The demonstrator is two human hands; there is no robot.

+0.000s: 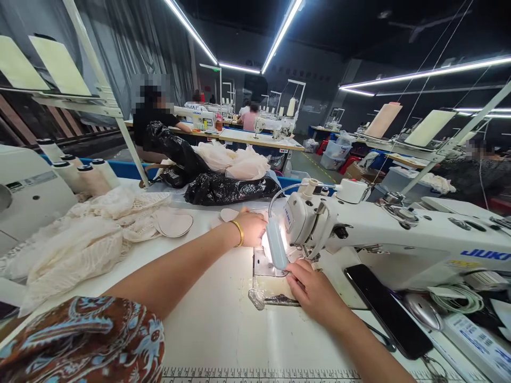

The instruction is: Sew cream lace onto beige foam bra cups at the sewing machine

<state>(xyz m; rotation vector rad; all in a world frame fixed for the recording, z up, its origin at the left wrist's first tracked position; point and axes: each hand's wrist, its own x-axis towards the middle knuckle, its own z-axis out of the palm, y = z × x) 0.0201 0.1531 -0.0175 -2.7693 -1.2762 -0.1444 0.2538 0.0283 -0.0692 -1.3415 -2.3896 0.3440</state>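
Near the centre of the frame, the left hand (252, 227) lay on the pale thin fabric piece (265, 243), beside the white metal sewing machine (307, 218); its finger grip could not be told. The right hand (309, 284), right of it and lower, was at the lower end of the grey-blue oval lamp (276, 246); whether its fingers were clamped, I cannot tell.

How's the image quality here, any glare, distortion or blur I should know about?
Head view: the lamp throws a blown-out glow beside the left hand; head view, overhead: ceiling lights glare against darkness; head view, left edge: wide-angle stretch seems to make the spools lean; head view, background: the head of a co-worker is pixelated.
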